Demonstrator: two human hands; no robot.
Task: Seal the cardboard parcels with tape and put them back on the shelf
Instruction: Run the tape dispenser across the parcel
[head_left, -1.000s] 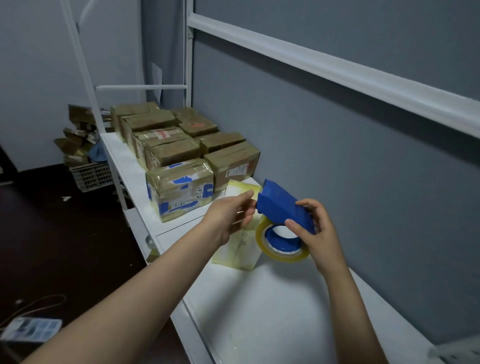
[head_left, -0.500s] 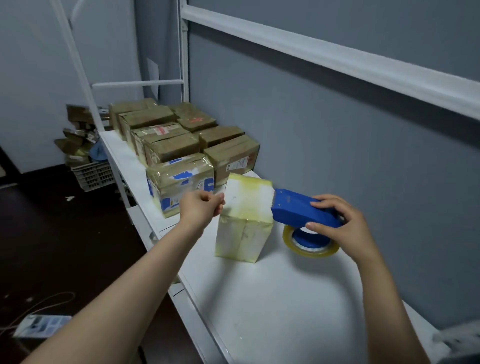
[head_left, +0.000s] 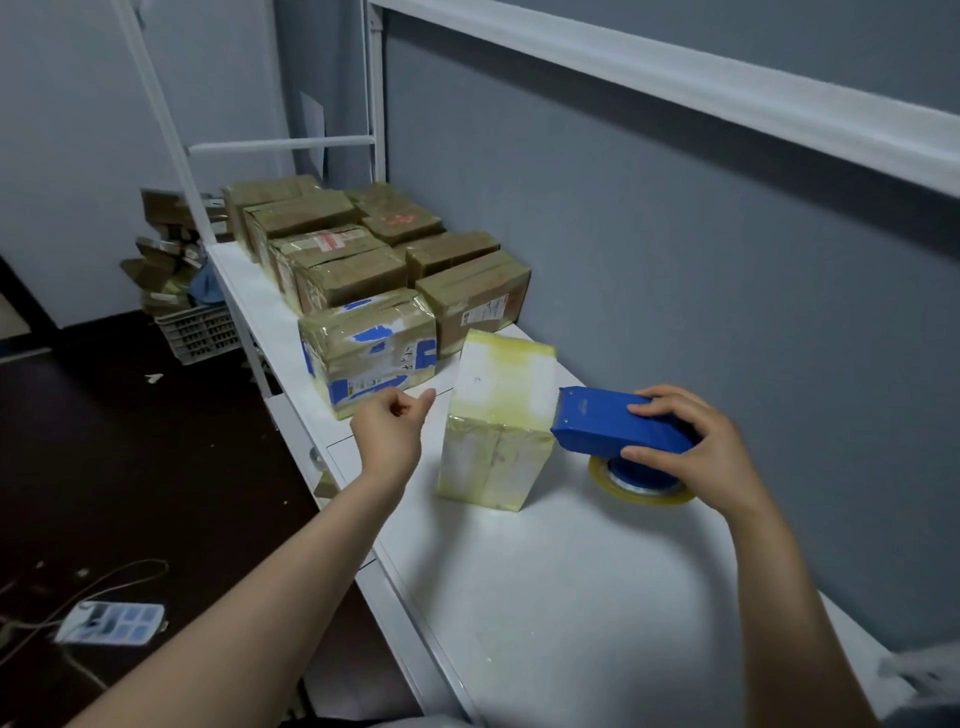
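Right hand (head_left: 711, 457) grips the dispenser (head_left: 618, 423), its nose at the parcel (head_left: 498, 415) standing mid-shelf (head_left: 571, 582). Left hand (head_left: 389, 431) is curled just beside the parcel; whether it pinches anything, I cannot tell.

— We see a dim, cool-toned room; the white shelf (head_left: 571, 571) is the brightest surface, the floor (head_left: 130, 467) nearly black.

— We also note a soft shadow on it beside the right forearm (head_left: 779, 597), and a dark band on the wall (head_left: 675, 312) under the upper rail (head_left: 675, 78).

— We agree. The rail bows from wide-angle distortion, tape on the parcels (head_left: 363, 353) glints faintly, and the lower right corner smears.
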